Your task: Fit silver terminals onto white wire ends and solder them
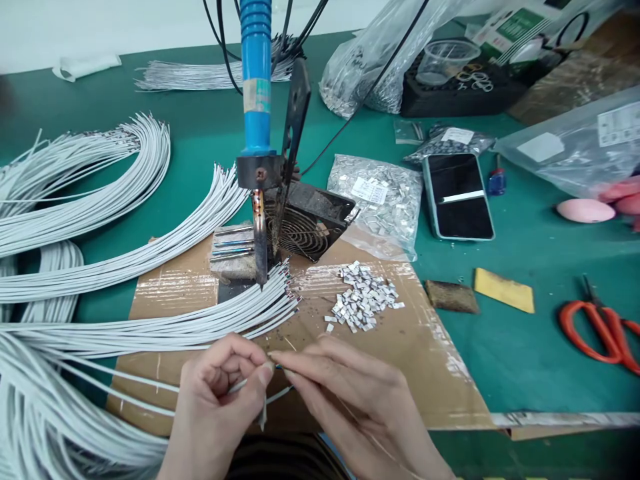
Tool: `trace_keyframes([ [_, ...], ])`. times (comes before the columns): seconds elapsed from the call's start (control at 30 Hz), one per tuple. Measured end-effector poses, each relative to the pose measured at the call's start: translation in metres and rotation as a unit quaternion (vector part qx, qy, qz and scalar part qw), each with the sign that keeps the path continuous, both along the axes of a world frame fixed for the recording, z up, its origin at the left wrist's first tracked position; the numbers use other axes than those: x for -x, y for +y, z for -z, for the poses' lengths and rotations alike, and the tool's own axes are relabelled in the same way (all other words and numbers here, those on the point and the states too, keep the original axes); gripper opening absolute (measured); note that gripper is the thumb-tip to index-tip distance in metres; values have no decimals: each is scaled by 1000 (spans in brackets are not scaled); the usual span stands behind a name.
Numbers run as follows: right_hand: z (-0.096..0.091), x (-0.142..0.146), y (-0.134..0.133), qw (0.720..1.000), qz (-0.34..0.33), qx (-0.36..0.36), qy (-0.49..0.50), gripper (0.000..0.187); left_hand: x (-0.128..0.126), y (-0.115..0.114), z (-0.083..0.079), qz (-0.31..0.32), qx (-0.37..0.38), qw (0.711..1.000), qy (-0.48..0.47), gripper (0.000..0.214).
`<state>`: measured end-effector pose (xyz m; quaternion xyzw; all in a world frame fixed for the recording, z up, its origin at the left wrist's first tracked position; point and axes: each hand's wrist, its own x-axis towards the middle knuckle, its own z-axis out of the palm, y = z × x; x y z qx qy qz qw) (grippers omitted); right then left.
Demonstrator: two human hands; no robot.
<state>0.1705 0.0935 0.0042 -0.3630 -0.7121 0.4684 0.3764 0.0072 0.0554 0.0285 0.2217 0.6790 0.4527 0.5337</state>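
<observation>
Closest to the camera, the left hand (215,407) curls inward with its thumb and forefinger pressed together, pinching a white cable (237,385) near its end. Facing it from the right, the right hand (350,393) holds its fingers straight and drawn close, with thumb and forefinger tips only slightly apart beside the left thumb; whether they pinch the cable's end or just touch it, I cannot tell, as the fingertips cover it. A thin strand (289,343) shows past the right forefinger on the far side and again on the near side of that hand.

The pinched cable is above the near part of a cardboard sheet (440,393). Its visible length within the left hand runs left to right, rising slightly, and points toward the right fingertips. One short white piece hangs below the left thumb, toward the near side; another slants between the hands, up to the right.

Just beyond, a bundle of cables (190,327) points right, beneath a blue-handled soldering iron (257,113). Small metal pieces (365,297) lie to its right.
</observation>
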Motion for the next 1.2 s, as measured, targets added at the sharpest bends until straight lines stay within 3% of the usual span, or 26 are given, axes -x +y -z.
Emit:
trace_keyframes([
  [0.2, 1, -5, -2, 996, 54, 73, 0, 29, 0, 1, 0, -12, 3, 1000, 10, 18],
  [0.37, 6, -1, -3, 990, 38, 132, 44, 27, 1, 1, 1, -7, -1, 1000, 7, 18],
  [0.93, 7, -4, -9, 997, 51, 57, 28, 39, 0, 0, 1, -13, 7, 1000, 10, 17],
  [1.2, 6, -2, -7, 994, 39, 93, 43, 34, 1, -1, 1, -11, 0, 1000, 10, 18],
])
